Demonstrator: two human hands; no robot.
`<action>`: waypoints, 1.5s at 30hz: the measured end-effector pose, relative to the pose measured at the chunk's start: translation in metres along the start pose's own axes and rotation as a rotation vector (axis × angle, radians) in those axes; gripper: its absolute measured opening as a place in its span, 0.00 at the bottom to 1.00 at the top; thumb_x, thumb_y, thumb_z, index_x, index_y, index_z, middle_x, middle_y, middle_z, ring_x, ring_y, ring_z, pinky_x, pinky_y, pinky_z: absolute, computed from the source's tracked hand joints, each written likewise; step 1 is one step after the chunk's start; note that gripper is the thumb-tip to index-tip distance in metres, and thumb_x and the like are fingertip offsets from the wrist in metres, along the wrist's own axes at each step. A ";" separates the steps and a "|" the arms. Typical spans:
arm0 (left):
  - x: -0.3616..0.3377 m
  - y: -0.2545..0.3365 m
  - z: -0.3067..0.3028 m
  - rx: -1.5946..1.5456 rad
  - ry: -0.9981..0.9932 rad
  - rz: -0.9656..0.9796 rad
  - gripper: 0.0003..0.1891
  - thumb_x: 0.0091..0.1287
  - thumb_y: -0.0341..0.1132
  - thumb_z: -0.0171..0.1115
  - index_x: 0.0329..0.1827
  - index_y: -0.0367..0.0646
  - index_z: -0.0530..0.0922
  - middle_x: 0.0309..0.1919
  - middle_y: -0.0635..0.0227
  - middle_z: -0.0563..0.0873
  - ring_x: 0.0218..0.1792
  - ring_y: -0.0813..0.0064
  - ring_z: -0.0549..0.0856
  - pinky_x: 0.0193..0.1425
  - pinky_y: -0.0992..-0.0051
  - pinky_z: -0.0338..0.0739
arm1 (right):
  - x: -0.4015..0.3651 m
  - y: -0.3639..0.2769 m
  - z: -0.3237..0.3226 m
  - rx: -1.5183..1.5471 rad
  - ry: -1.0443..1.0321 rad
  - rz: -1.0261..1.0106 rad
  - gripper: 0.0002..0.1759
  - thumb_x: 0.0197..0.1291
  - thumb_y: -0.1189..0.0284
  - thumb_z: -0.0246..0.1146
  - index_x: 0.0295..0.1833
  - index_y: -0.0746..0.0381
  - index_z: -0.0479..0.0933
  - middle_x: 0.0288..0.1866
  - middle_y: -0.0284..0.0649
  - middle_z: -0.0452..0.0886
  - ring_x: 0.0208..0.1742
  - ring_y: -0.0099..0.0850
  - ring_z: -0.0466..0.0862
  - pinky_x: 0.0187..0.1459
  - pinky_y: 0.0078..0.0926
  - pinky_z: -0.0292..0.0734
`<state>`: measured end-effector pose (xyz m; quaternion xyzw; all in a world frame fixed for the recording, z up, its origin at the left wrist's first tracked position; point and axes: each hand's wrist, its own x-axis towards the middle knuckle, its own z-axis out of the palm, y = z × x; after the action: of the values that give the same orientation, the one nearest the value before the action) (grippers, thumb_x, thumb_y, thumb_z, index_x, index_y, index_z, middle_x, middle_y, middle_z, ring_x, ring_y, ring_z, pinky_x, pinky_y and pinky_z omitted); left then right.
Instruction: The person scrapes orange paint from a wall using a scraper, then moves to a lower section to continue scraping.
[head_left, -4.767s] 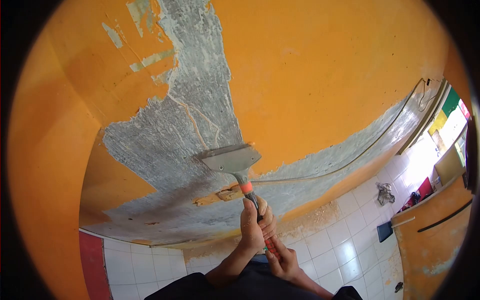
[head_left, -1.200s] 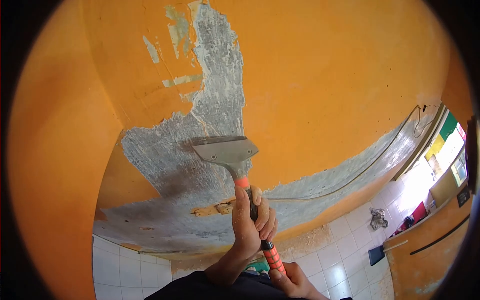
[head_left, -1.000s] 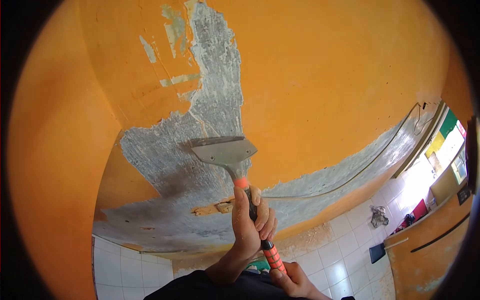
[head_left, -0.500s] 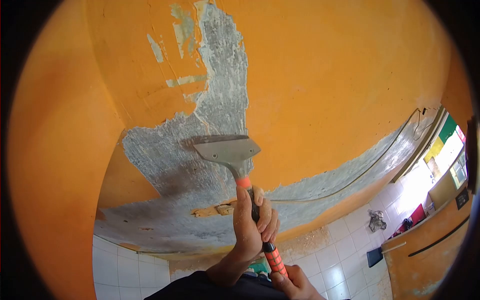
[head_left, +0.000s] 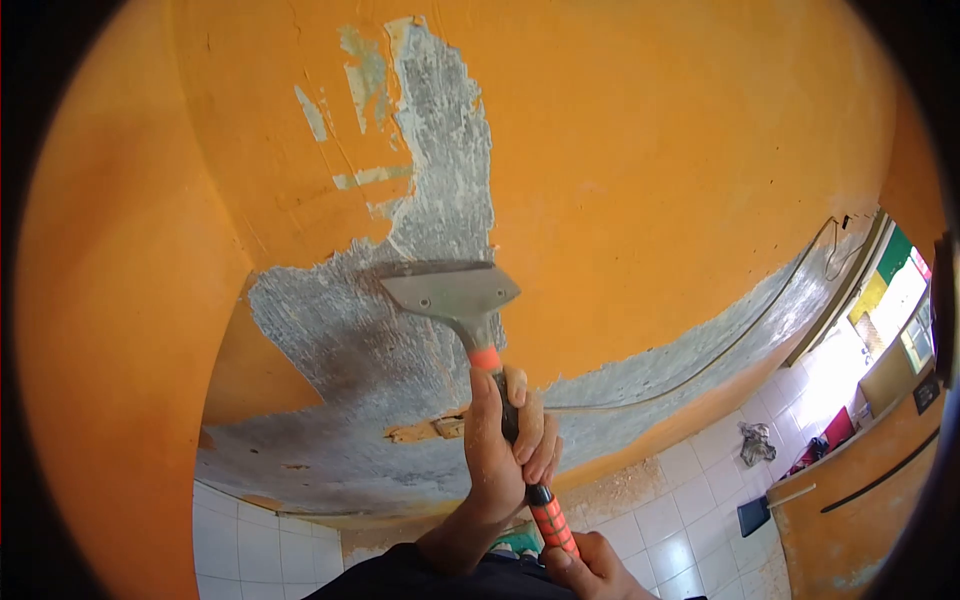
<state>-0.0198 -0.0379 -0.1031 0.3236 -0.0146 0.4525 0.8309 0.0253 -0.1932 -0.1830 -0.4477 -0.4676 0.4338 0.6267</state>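
My left hand [head_left: 503, 445] wraps round the black upper handle of a wide scraper [head_left: 452, 292], thumb along the left side and fingers curling round from the right. Lower down, my right hand [head_left: 595, 568] is closed on the orange-and-black grip at the tool's bottom end. The scraper's broad metal head is up against a patch of bare grey wall [head_left: 440, 130], close to where orange paint [head_left: 650, 200] borders it on the right. How firmly the blade's edge touches the wall cannot be made out.
Below the patch, a broken hole [head_left: 450, 427] has a thin cable [head_left: 690, 382] running right from it. White tiles [head_left: 655, 520] cover the floor. At the right stand an orange ledge [head_left: 880, 500] and a bright opening [head_left: 890, 310]. A dark dustpan-like thing [head_left: 754, 515] lies near the ledge.
The scraper's head has shifted slightly up and left on the grey patch. Both hands keep their hold, and the view has tilted a little.
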 end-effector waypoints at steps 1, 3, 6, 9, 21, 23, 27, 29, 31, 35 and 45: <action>0.005 0.002 0.002 -0.001 -0.007 0.007 0.23 0.75 0.56 0.29 0.35 0.50 0.65 0.08 0.80 0.58 0.04 0.85 0.57 0.04 0.84 0.58 | 0.006 -0.031 0.002 -0.024 -0.010 0.049 0.20 0.69 0.59 0.52 0.28 0.63 0.69 0.19 0.29 0.68 0.21 0.19 0.64 0.23 0.21 0.59; 0.011 0.005 0.007 0.014 -0.051 0.028 0.23 0.75 0.56 0.29 0.35 0.50 0.65 0.08 0.80 0.59 0.04 0.85 0.58 0.05 0.83 0.59 | 0.013 -0.052 0.002 -0.038 -0.009 0.113 0.20 0.69 0.59 0.52 0.28 0.63 0.69 0.19 0.30 0.68 0.21 0.19 0.64 0.23 0.21 0.59; 0.011 0.008 0.012 -0.009 -0.044 0.028 0.23 0.76 0.56 0.29 0.35 0.49 0.65 0.08 0.79 0.60 0.04 0.85 0.58 0.05 0.83 0.61 | 0.016 -0.057 -0.001 -0.072 -0.072 0.207 0.21 0.69 0.59 0.51 0.29 0.63 0.69 0.19 0.30 0.69 0.21 0.20 0.65 0.24 0.21 0.60; 0.013 0.011 0.014 -0.029 -0.064 0.032 0.22 0.76 0.55 0.29 0.36 0.49 0.65 0.08 0.79 0.60 0.04 0.85 0.59 0.05 0.83 0.60 | 0.016 -0.059 0.004 -0.073 -0.002 0.021 0.21 0.69 0.58 0.51 0.29 0.63 0.70 0.19 0.31 0.69 0.21 0.20 0.65 0.23 0.22 0.59; 0.018 0.016 0.023 -0.079 -0.126 0.007 0.20 0.76 0.54 0.32 0.43 0.48 0.65 0.12 0.78 0.62 0.05 0.83 0.61 0.06 0.81 0.62 | 0.006 -0.030 -0.002 -0.011 -0.055 0.111 0.24 0.70 0.53 0.48 0.26 0.60 0.67 0.19 0.27 0.65 0.21 0.18 0.62 0.23 0.21 0.57; 0.022 0.019 0.023 -0.113 -0.128 -0.030 0.20 0.75 0.55 0.33 0.48 0.48 0.64 0.15 0.76 0.63 0.05 0.82 0.61 0.06 0.80 0.64 | 0.006 -0.057 0.001 0.004 -0.050 0.172 0.24 0.70 0.54 0.48 0.26 0.60 0.66 0.19 0.28 0.66 0.21 0.19 0.62 0.23 0.21 0.56; 0.038 0.023 0.029 -0.139 -0.158 0.008 0.22 0.75 0.57 0.31 0.47 0.47 0.65 0.13 0.77 0.62 0.03 0.84 0.62 0.03 0.82 0.63 | 0.006 -0.069 0.000 0.017 -0.059 0.207 0.24 0.70 0.54 0.47 0.26 0.60 0.67 0.18 0.28 0.66 0.20 0.19 0.62 0.22 0.22 0.56; 0.037 0.018 0.021 -0.157 -0.168 0.012 0.22 0.75 0.57 0.30 0.45 0.48 0.65 0.12 0.78 0.62 0.02 0.84 0.62 0.03 0.82 0.63 | 0.006 -0.070 0.000 0.061 -0.067 0.205 0.24 0.70 0.54 0.47 0.26 0.61 0.68 0.18 0.28 0.66 0.20 0.20 0.62 0.22 0.22 0.56; 0.041 0.013 0.015 -0.174 -0.194 0.013 0.22 0.75 0.57 0.30 0.44 0.48 0.65 0.11 0.78 0.61 0.02 0.84 0.62 0.03 0.82 0.63 | 0.011 -0.065 0.000 -0.070 0.019 0.147 0.24 0.70 0.55 0.49 0.26 0.61 0.68 0.17 0.29 0.66 0.19 0.19 0.62 0.21 0.23 0.57; 0.039 0.017 0.012 -0.164 -0.197 -0.002 0.22 0.74 0.58 0.30 0.40 0.50 0.65 0.10 0.79 0.60 0.02 0.85 0.60 0.03 0.82 0.60 | 0.016 -0.063 0.001 -0.090 -0.013 0.094 0.24 0.69 0.56 0.50 0.25 0.63 0.68 0.17 0.30 0.67 0.19 0.19 0.63 0.21 0.24 0.58; 0.039 0.017 0.011 -0.141 -0.184 -0.007 0.23 0.74 0.60 0.31 0.37 0.51 0.64 0.10 0.79 0.60 0.02 0.85 0.58 0.02 0.83 0.57 | 0.019 -0.063 0.003 -0.205 0.010 0.096 0.23 0.69 0.58 0.52 0.26 0.64 0.69 0.17 0.32 0.68 0.20 0.21 0.64 0.22 0.25 0.59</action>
<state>-0.0069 -0.0091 -0.0730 0.3047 -0.1218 0.4159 0.8482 0.0341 -0.1885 -0.1183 -0.5333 -0.4844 0.4109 0.5587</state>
